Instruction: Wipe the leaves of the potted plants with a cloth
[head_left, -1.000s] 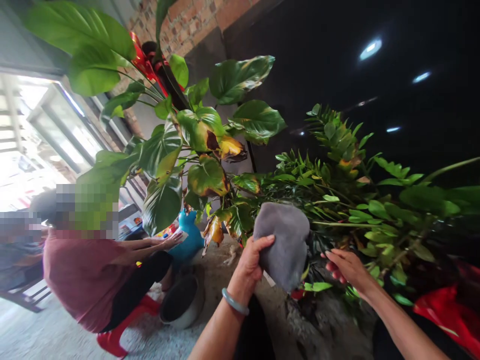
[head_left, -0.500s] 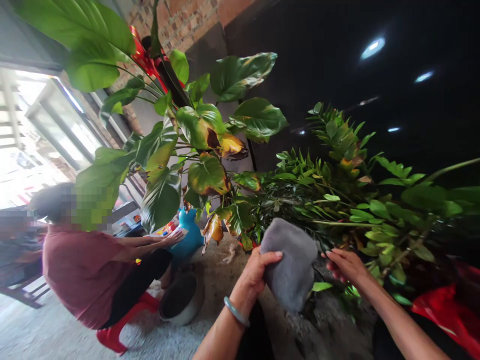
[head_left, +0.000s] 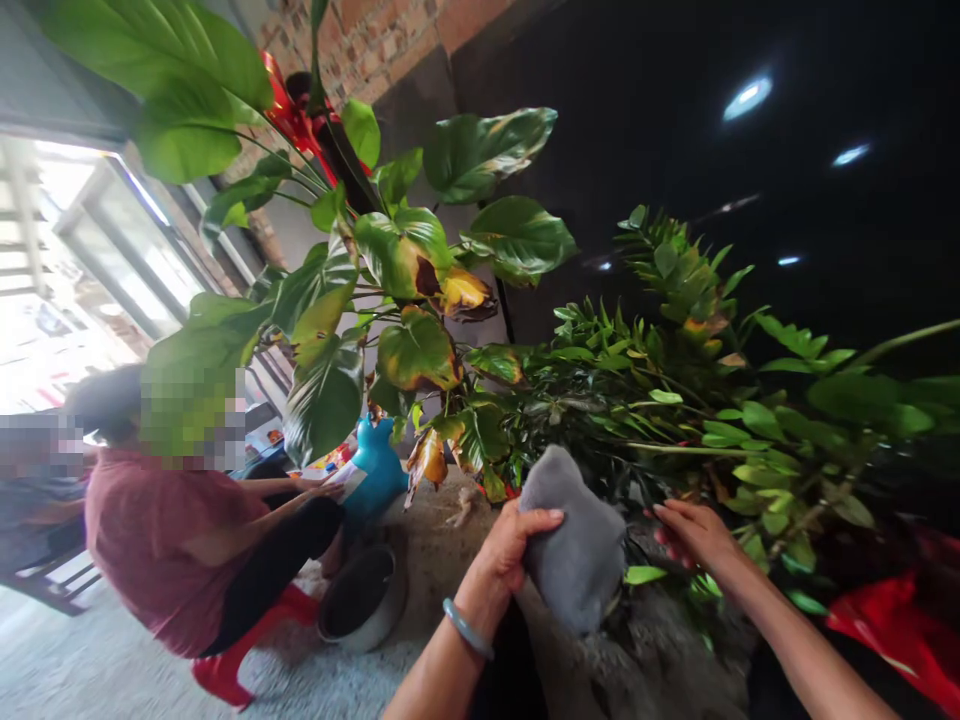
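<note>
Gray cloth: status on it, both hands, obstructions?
Left hand gripping gray cloth. Right hand at green foliage, grip unclear. Foliage crowds close around right hand.

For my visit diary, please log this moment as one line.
left hand: holds grey cloth | right hand: beside leaves, grip unclear | nearby: grey bucket

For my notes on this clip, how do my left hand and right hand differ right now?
The left hand grips a grey cloth; the right hand is curled by the green foliage, any grip unclear. The left hand has a pale bangle at its wrist; the right hand shows none. Both are ungloved.
</note>
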